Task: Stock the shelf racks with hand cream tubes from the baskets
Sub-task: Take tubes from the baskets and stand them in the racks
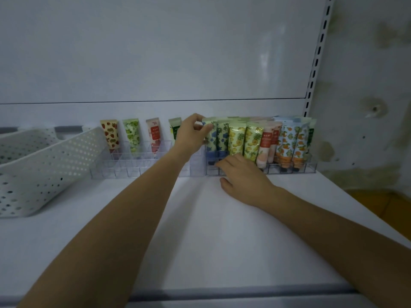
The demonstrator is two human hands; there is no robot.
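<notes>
Two hands: my left hand (189,135) pinches the flat top of a blue-flowered plastic tube (210,141), probably light and squishy. Below those fingers, my right hand (243,176) rests loose on the clear plastic rack (309,168).

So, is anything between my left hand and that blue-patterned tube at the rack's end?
Nothing visible does. The left hand pinches the top of the blue-patterned tube in the right rack; the right hand rests lower, against the rack's front.
</notes>
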